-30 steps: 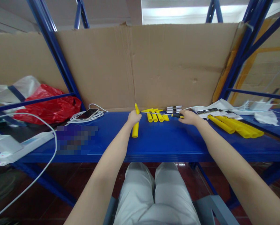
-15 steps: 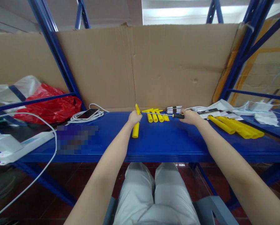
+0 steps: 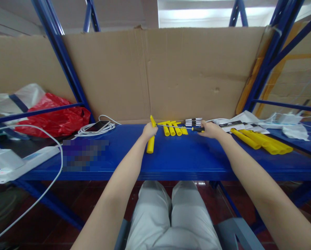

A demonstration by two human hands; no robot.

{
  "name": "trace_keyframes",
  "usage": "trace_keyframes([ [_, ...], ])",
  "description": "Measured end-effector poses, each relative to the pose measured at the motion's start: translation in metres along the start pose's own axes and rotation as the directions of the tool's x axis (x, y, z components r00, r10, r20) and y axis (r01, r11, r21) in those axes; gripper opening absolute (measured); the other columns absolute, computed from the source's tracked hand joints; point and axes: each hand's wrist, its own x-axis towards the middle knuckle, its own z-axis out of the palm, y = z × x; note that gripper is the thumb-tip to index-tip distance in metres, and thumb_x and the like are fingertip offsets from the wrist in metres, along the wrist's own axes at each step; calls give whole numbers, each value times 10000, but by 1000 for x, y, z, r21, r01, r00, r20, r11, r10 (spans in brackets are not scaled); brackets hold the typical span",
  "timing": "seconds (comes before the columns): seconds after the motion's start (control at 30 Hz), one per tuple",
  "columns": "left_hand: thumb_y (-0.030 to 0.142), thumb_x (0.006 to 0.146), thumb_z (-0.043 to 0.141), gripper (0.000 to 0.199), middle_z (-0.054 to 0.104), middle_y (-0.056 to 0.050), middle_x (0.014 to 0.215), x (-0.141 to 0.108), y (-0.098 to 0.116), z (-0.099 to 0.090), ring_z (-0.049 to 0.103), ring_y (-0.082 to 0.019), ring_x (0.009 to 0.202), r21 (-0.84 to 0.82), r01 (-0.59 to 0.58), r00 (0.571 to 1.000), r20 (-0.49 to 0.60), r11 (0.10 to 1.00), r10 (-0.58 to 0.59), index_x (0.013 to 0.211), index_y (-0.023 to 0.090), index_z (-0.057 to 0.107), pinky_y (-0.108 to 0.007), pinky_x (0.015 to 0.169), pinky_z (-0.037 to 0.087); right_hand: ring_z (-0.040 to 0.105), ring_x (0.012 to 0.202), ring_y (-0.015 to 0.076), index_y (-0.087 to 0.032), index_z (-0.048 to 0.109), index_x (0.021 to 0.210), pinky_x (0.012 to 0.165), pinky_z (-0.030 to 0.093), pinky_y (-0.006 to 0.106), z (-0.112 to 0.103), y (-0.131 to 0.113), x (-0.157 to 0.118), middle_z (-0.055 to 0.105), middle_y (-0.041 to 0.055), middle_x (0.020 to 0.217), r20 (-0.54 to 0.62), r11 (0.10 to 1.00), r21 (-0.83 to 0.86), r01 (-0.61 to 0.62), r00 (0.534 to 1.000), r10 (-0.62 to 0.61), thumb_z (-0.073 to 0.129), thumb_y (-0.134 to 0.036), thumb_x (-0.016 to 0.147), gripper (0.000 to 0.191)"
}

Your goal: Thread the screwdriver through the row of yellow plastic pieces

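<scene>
blue tabletop (image 3: pixel 186 156): front edge runs in front of the knees, cardboard panel (image 3: pixel 181 76) stands along the back edge. widest stretch of bare blue is between the two forearms, from the yellow row to the front edge; little room behind the row. right side tighter, tubes and papers there.

left hand (image 3: pixel 149 130) clenched around one yellow-handled piece (image 3: pixel 150 146), near the back, left of the row. right hand (image 3: pixel 209 129) grasping the handle of one screwdriver (image 3: pixel 198 129), shaft pointing left toward that piece; tip contact can't tell.

counts: 2 hands, 1 screwdriver, 3 round-ended yellow pieces (image 3: pixel 172 130) in the row plus a flatter yellow bit (image 3: pixel 184 131) at its right end; yellow tubes (image 3: pixel 271 141) at right overlap, exact number unclear. 1 red bag (image 3: pixel 56 114), 1 cable coil (image 3: pixel 85 131) at left.
</scene>
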Motion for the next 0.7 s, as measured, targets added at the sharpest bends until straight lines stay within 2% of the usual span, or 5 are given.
trace_keyframes([
  [0.13, 118, 870, 516, 261, 718, -80, 799, -1, 0, 0, 649, -140, 553, 0, 2, 1000, -1, 1000, -2, 1087, 91, 657, -211, 552, 504, 708, 928, 285, -168, 630, 1130, 747, 483, 309, 2, 2, 1, 760, 149, 1030, 33, 999, 33, 24, 999, -25, 611, -372, 840, 355],
  [0.23, 122, 867, 520, 260, 725, -85, 808, 0, 0, -1, 669, -148, 583, 12, -7, 1000, -5, 1000, 7, 1084, 96, 660, -214, 572, 514, 707, 927, 265, -167, 675, 1034, 769, 486, 298, 4, 4, 3, 763, 139, 1029, 79, 998, 49, 51, 995, -54, 560, -337, 864, 267],
  [0.4, 130, 854, 530, 270, 739, -90, 821, 1, -1, -1, 712, -172, 658, 23, -1, 1000, -6, 1000, 1, 1086, 106, 667, -235, 643, 546, 686, 957, 269, -192, 684, 922, 776, 487, 303, 7, 7, 5, 748, 127, 1037, -5, 997, 3, 81, 997, -81, 633, -349, 806, 202],
  [0.57, 125, 850, 526, 269, 736, -86, 804, 0, 0, -1, 724, -184, 700, 33, -10, 1000, -13, 999, 11, 1074, 105, 674, -254, 689, 560, 696, 879, 285, -169, 638, 1064, 700, 466, 309, 4, 4, 1, 747, 143, 948, -7, 1000, 29, 6, 1000, -6, 650, -348, 801, 318],
  [0.7, 122, 847, 531, 275, 733, -84, 807, 0, -1, -1, 705, -169, 645, 19, -7, 1000, 1, 1000, 7, 1085, 101, 666, -240, 644, 551, 702, 924, 288, -177, 634, 1115, 721, 469, 305, 2, 2, 0, 758, 141, 1000, 15, 1000, 29, 8, 1000, -8, 635, -364, 820, 350],
])
